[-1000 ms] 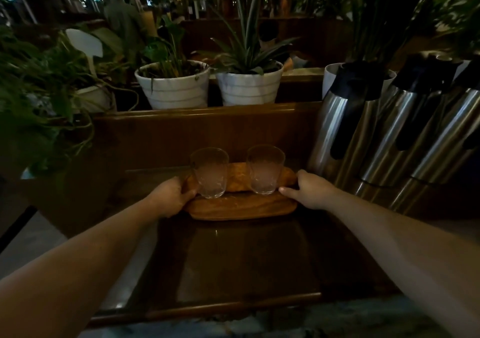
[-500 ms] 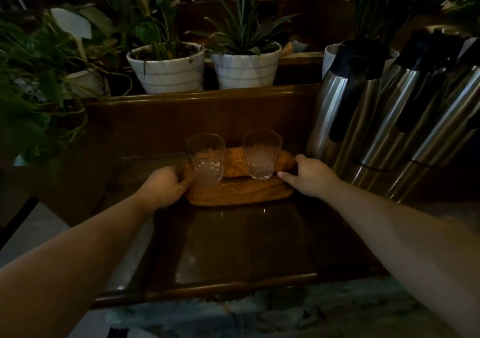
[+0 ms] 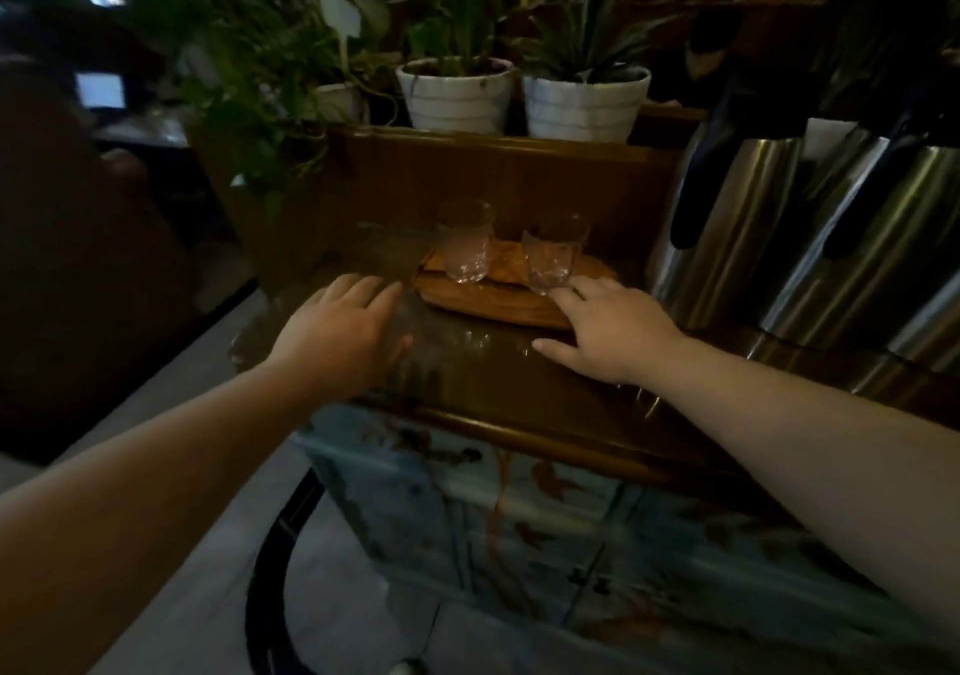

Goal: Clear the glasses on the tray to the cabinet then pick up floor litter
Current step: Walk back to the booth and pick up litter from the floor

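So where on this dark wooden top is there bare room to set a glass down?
Bare: the wooden top between both hands and its front edge, and left of the oval wooden tray. Crowded: right side, where steel flasks stand beside the tray.

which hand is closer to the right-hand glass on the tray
The right hand: its fingertips reach the base of the right glass on the wooden tray. The left hand rests open on the cabinet top, left of the tray and clear of it.

Left hand (image 3: 345, 329) flat, fingers spread, right hand (image 3: 610, 329) likewise, both empty
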